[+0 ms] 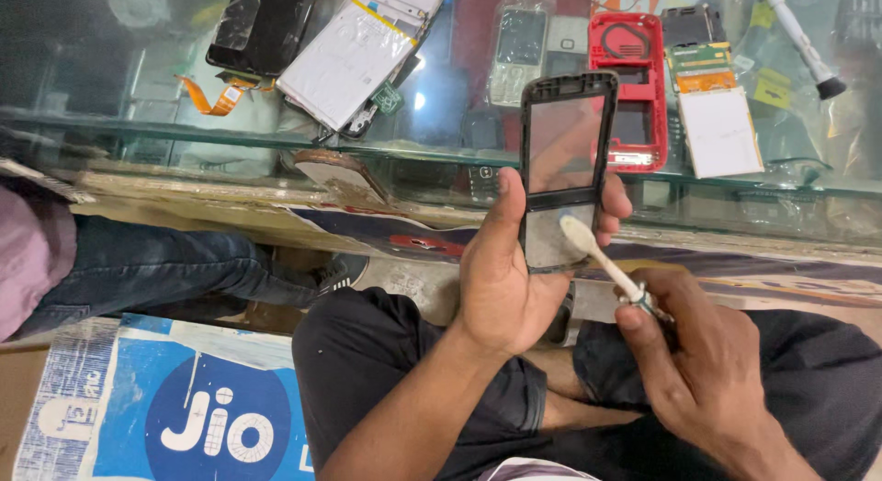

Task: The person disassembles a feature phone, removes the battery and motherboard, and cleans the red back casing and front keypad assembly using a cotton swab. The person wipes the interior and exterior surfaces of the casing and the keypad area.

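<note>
**Brush head on a phone frame, above a glass desk of parts**

The left hand (501, 279) is closed round a black rectangular phone front frame with a clear window (562, 169), thumb up its left edge and fingertips curled over the right edge, holding it upright at the centre of view. The right hand (698, 362), at 4 o'clock from the frame, is pinched shut on the handle of a white toothbrush (602, 260), whose bristled head rests on the lower panel of the frame.

Beyond the hands, at 12 o'clock, runs the glass-topped desk (184, 136) (its pane reflective, with shelves dimly visible beneath). On it lie a red plastic phone housing (629, 49) just right of the frame's top, a white display panel with a green and orange circuit strip (715, 113) at 1 o'clock, a white-backed opened phone body (354, 54) at 11 o'clock, and a black phone with an orange flex ribbon (262, 26) further left. A white-handled brush with a black tip (804, 45) lies at 2 o'clock.

At 9 o'clock another person's jeans-clad leg (156, 260) stretches in; a blue and white printed sheet (165, 407) lies on the floor at 8 o'clock
</note>
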